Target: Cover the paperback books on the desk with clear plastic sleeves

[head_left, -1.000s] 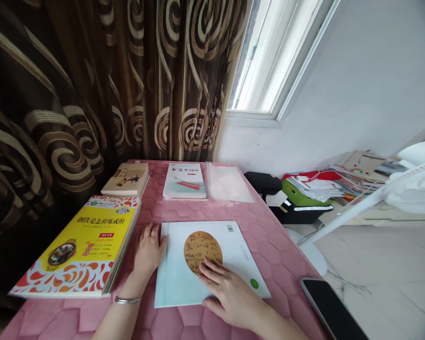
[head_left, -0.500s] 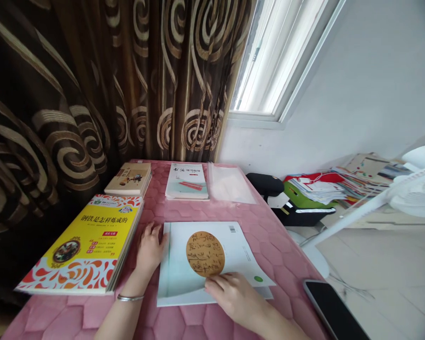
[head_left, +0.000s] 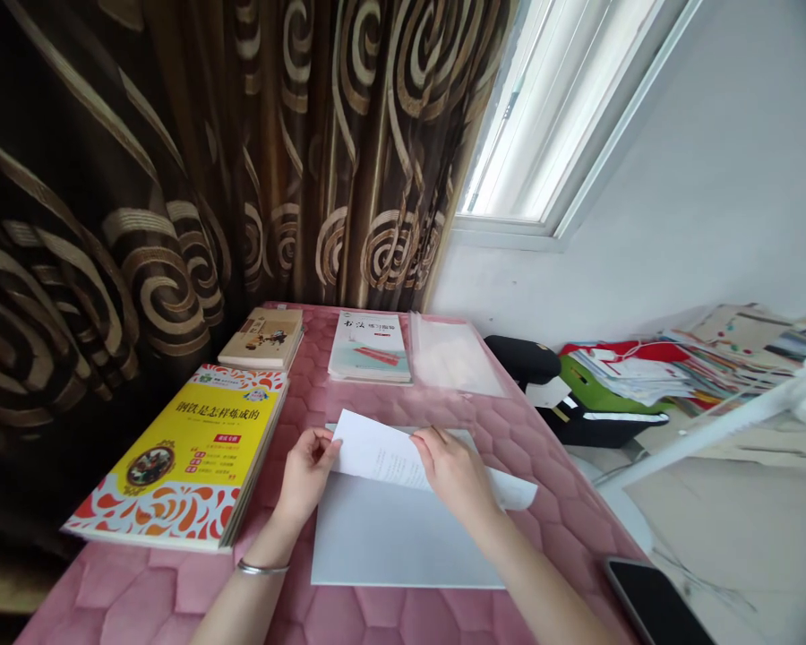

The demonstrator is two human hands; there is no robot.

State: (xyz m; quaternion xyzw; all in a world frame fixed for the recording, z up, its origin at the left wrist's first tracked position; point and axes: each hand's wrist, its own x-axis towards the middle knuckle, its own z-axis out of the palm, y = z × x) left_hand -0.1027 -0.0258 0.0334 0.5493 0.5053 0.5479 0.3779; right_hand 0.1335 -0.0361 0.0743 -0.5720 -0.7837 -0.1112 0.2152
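Observation:
A thin paperback booklet [head_left: 403,533] lies on the pink quilted cover in front of me, its cover lifted and bent away from me so printed text shows on the raised part. My left hand [head_left: 311,466] pinches the left corner of the lifted cover [head_left: 376,452] between thumb and fingers. With its fingers closed on the top edge of that cover, my right hand [head_left: 451,461] sits right of the middle. The fingertips of the right hand are partly hidden behind the paper. A silver bangle circles my left wrist.
To the left lies a stack topped by a yellow book [head_left: 194,448], with smaller tan books [head_left: 261,339] behind. Farther back are a calligraphy workbook [head_left: 369,345] and clear plastic sleeves [head_left: 457,354]. A phone [head_left: 655,600] rests at the right edge. Papers, a green bag and a white stand are beyond.
The booklet's cover has been lifted and folded back from its near edge. Both hands moved away from me and now grip it; the left hand previously lay beside the booklet.

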